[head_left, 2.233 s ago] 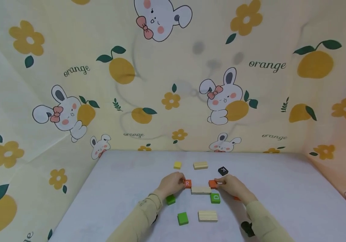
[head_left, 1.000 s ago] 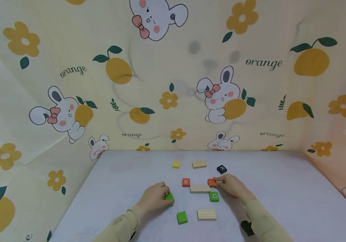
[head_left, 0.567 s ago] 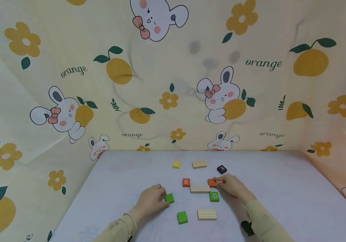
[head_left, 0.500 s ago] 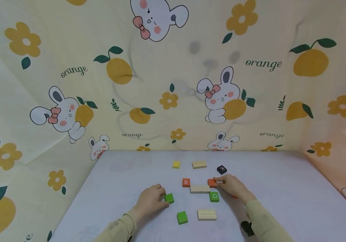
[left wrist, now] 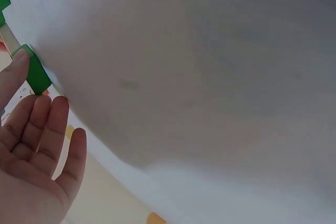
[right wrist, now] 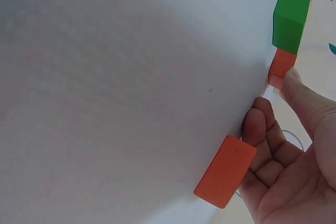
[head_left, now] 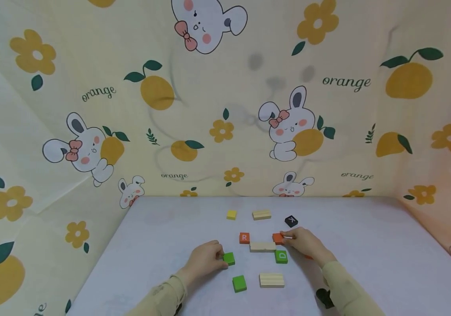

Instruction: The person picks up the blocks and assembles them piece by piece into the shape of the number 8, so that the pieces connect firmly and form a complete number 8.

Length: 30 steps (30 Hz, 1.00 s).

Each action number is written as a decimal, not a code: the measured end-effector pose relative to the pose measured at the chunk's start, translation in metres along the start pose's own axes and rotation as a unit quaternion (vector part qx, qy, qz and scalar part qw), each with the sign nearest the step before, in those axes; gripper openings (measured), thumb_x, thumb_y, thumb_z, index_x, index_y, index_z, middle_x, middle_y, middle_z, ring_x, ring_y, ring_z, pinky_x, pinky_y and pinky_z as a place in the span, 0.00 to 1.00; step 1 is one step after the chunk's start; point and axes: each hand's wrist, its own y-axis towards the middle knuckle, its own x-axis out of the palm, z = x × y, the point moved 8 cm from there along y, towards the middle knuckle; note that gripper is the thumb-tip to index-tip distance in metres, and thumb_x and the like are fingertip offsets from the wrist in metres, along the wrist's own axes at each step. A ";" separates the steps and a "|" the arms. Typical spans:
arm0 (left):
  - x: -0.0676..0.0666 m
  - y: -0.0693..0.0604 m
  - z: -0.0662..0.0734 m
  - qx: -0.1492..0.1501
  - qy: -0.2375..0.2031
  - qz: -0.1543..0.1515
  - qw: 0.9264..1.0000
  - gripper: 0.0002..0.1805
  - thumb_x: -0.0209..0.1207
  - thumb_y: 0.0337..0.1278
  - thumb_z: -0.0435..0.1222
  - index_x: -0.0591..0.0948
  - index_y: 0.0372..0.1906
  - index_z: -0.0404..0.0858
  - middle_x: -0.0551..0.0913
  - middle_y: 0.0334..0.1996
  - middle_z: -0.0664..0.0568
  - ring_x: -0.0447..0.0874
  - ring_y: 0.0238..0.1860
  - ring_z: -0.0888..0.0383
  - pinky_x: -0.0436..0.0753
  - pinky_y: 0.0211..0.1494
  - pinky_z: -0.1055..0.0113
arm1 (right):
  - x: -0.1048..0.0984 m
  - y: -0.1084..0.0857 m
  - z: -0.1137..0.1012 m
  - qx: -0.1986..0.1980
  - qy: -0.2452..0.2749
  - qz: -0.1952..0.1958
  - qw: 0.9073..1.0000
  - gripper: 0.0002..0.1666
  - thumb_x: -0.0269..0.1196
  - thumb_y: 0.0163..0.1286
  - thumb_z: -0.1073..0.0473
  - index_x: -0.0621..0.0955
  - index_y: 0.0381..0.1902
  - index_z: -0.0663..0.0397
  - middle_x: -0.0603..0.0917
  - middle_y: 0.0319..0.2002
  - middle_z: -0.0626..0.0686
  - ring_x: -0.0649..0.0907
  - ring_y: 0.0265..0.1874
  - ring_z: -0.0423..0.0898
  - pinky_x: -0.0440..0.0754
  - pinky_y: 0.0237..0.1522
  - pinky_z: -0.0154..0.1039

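Left hand: thumb and fingers pinch the left green from its left.
Left green: on the table, left of the plank and closer to the person; a gap parts the two. It looks nearly square from above, slightly turned, so no long axis stands out.
Loose green: nearer the person than the left green and a little to its right, untouched.
R block: just beside the plank's far left corner.
Plank: long axis runs left to right, across the space between the hands. The left hand is nearer the left green; the right hand is nearer the plank's right end.
Orange block: at the plank's far right corner, opposite the R block.
D block: at the near right corner; whether it touches the plank, I cannot tell.
Right hand: grips the orange block by its right side, thumb against it.
Spare orange: beside the right hand's curled fingers.
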 end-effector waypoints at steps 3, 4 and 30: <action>0.003 0.004 0.005 0.001 0.002 -0.001 1.000 0.16 0.70 0.39 0.47 0.82 0.30 0.41 0.71 0.22 0.63 0.64 0.22 0.69 0.66 0.27 0.76 | -0.001 0.000 0.000 0.001 -0.002 0.001 1.000 0.21 0.61 0.64 0.52 0.79 0.55 0.48 0.77 0.57 0.63 0.76 0.56 0.59 0.71 0.55 0.59; 0.003 0.005 0.007 0.003 0.004 0.001 1.000 0.16 0.70 0.39 0.47 0.82 0.30 0.41 0.71 0.21 0.63 0.64 0.22 0.68 0.66 0.27 0.76 | -0.001 -0.001 0.000 0.002 -0.002 0.001 1.000 0.21 0.61 0.64 0.51 0.79 0.55 0.48 0.77 0.57 0.63 0.77 0.55 0.58 0.71 0.55 0.59; 0.020 0.030 0.037 0.034 0.022 -0.008 0.999 0.13 0.69 0.42 0.45 0.82 0.29 0.42 0.71 0.22 0.63 0.64 0.22 0.69 0.66 0.26 0.77 | 0.001 0.000 0.003 -0.008 0.001 0.008 1.000 0.22 0.61 0.64 0.52 0.78 0.55 0.49 0.78 0.56 0.63 0.79 0.46 0.50 0.76 0.49 0.52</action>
